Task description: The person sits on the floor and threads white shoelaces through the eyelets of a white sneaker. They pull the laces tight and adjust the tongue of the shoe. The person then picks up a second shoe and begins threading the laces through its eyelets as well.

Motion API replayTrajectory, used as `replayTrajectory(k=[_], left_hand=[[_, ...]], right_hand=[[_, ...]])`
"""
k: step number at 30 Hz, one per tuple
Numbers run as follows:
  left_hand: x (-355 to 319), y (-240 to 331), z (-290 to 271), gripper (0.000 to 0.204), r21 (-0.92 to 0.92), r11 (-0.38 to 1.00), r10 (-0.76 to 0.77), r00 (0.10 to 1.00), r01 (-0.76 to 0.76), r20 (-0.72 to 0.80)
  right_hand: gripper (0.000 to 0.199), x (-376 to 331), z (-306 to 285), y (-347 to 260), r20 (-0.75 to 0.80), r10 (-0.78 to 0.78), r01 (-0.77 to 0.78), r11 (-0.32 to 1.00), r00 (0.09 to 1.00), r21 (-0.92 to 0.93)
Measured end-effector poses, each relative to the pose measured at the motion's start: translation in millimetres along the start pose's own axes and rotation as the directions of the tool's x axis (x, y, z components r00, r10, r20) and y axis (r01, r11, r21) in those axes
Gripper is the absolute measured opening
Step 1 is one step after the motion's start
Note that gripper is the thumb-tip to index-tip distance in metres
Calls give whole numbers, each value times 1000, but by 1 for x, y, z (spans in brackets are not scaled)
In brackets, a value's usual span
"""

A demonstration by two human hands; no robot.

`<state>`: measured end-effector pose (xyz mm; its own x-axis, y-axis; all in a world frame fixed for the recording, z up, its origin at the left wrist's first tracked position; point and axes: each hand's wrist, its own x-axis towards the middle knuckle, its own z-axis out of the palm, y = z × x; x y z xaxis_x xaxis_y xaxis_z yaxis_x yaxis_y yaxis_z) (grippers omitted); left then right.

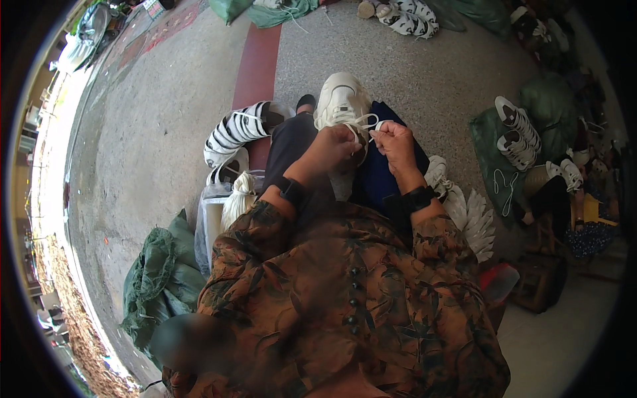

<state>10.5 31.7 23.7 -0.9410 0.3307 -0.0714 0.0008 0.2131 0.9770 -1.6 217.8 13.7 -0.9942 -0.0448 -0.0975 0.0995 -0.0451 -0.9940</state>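
A cream-white sneaker (342, 99) rests at my knees, its toe pointing away from me. A white shoelace (363, 121) runs from its upper part between my two hands. My left hand (337, 144) is closed in a pinch on the lace at the shoe's opening. Just to the right, over the dark blue cloth (379, 176) on my leg, my right hand (394, 140) pinches the other stretch of lace between thumb and fingers. My left hand partly covers the shoe's heel end.
Nested white-and-black shoes (233, 134) curve along the floor at left, near a bundle of pale laces (239, 199). A green sack (166, 255) lies lower left. More shoes (519, 136) sit on green sacking at right, where another person's hand (528, 217) shows. White laces (472, 219) fan out by my right forearm.
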Motion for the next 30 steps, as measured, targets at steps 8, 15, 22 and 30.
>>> replayTrajectory(k=[8,15,22,30], left_hand=[[-5,-6,0,9,-141,989,-33,999,39,39],[-5,-2,3,9,-53,997,49,999,-50,-12],[-3,-7,15,15,155,988,7,979,26,-205],[21,-28,33,16,578,814,208,959,-60,-193]], right_hand=[[13,7,16,15,-186,-24,14,998,982,-57],[12,9,20,16,-97,-233,151,842,968,-517],[8,-11,28,14,129,-482,356,415,866,-837],[12,-14,24,21,208,-455,383,335,866,-861]])
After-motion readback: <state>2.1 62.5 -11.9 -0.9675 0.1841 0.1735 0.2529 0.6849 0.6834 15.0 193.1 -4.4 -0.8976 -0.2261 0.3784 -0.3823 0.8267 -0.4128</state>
